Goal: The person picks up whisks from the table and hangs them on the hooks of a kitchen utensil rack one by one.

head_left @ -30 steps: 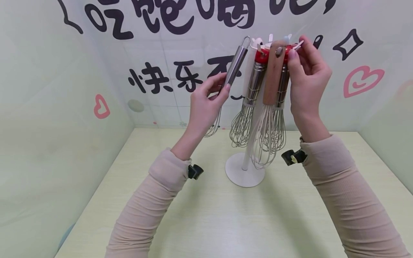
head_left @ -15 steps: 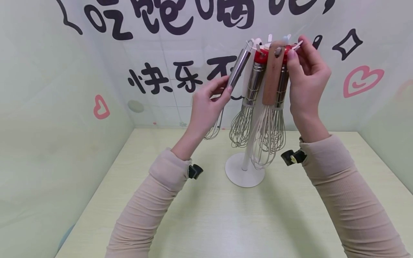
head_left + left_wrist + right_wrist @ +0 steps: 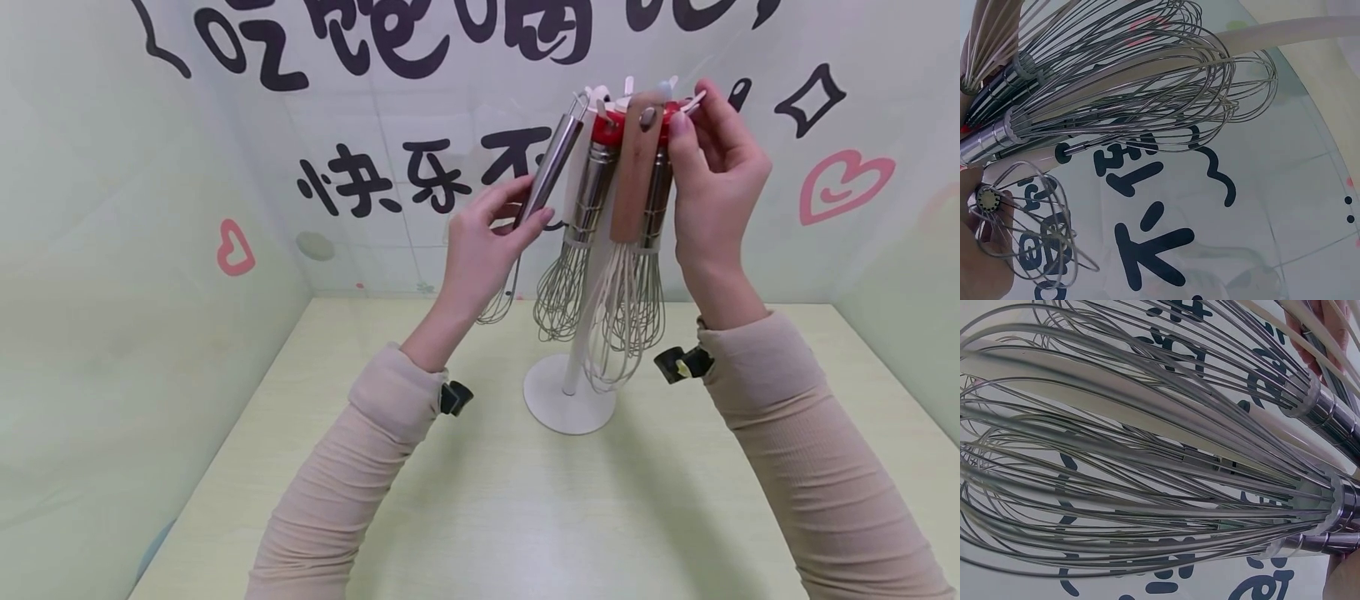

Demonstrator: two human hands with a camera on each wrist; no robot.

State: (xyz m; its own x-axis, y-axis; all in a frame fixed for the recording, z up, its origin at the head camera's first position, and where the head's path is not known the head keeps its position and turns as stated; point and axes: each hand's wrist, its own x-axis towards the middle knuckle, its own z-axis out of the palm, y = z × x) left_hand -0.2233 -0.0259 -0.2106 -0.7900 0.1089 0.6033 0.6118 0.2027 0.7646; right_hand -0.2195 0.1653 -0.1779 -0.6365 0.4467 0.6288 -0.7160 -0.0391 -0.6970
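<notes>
My left hand (image 3: 480,250) holds a small steel whisk (image 3: 553,162) by its handle, tilted, with its wire loop at a left hook of a white hanging stand (image 3: 568,417). In the left wrist view the wires of the small whisk (image 3: 1054,240) point toward the camera. My right hand (image 3: 716,187) pinches a white hook (image 3: 694,102) at the stand's top right. Between the hands hang a wooden-handled whisk (image 3: 636,175) with pale wires and two red-topped steel whisks (image 3: 592,192). The right wrist view is filled by the wires of a large whisk (image 3: 1147,469).
The stand's round base rests on a pale wooden table (image 3: 480,517). Close behind stands a white backdrop (image 3: 360,267) with black lettering and pink hearts. In the left wrist view, more handles hang behind the front whisks.
The left hand has moved slightly right and brought the small whisk's loop to the hook. Its thumb now reaches further out. The right hand stays on its hook.
</notes>
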